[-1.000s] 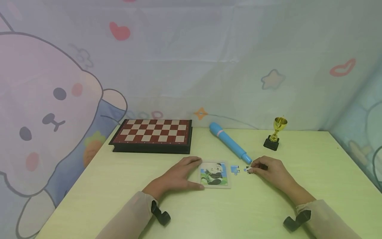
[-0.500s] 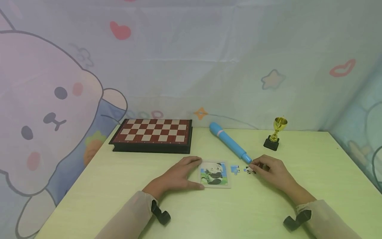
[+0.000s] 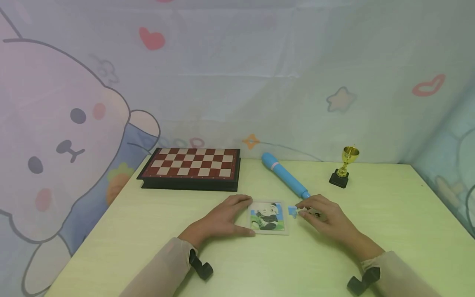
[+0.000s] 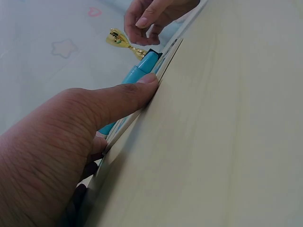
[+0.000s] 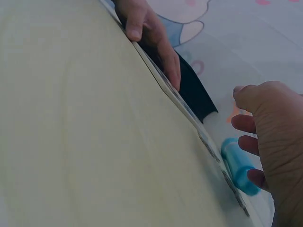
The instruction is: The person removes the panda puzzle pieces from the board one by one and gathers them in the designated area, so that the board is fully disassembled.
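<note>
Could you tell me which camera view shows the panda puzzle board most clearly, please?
The head view: the panda puzzle board lies face-up, its picture visible, beside the left hand. Both wrist views catch only its thin edge, seen side-on, with no picture.

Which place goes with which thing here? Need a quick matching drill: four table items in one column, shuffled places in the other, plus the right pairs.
Things:
1. chessboard
2. trophy
3. panda puzzle
4. blue microphone

Places:
A. far right of the table
B. between the two hands
C. far left of the table
D. lying aslant behind the puzzle

Pairs: 1-C, 2-A, 3-B, 4-D
</note>
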{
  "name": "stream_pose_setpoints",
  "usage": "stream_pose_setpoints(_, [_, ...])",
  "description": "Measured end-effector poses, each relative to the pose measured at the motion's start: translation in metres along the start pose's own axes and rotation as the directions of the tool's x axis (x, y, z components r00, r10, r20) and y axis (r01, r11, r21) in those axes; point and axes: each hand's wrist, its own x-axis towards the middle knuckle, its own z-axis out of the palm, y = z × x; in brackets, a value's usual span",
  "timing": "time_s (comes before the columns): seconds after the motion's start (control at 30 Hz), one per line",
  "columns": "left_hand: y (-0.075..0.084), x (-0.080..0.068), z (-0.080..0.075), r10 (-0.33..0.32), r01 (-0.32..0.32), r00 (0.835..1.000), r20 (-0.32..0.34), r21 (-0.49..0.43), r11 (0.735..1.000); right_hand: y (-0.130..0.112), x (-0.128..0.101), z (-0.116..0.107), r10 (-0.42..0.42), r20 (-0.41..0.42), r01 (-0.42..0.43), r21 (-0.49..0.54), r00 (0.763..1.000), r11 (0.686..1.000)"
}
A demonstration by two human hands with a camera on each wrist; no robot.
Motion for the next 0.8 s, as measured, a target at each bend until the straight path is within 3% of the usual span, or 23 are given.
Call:
stream_pose_setpoints(0.17, [-0.001, 0.0, 0.0, -0.008, 0.008, 1.0, 0.002, -0.001, 1.0, -0.012, 0.018, 0.026, -0.069, 0.05, 0.065, 0.073, 0.996, 0.995])
stream_pose_setpoints(0.3, [-0.001, -0.001, 0.0, -0.005, 0.005, 1.0, 0.002, -0.005, 1.0, -0.014, 0.034, 0.045, -0.074, 0.094, 0.063, 0.118, 0.993, 0.991])
stream_pose_setpoints(0.53, [-0.001, -0.001, 0.001, -0.001, 0.001, 1.0, -0.003, -0.014, 1.0, -0.005, 0.052, 0.065, -0.041, 0.176, 0.031, 0.061, 0.984, 0.998])
stream_pose_setpoints(0.8, [-0.003, 0.0, 0.002, 0.013, -0.013, 1.0, -0.011, -0.002, 1.0, 0.005, 0.05, 0.063, 0.032, 0.211, -0.028, -0.021, 0.977, 0.999])
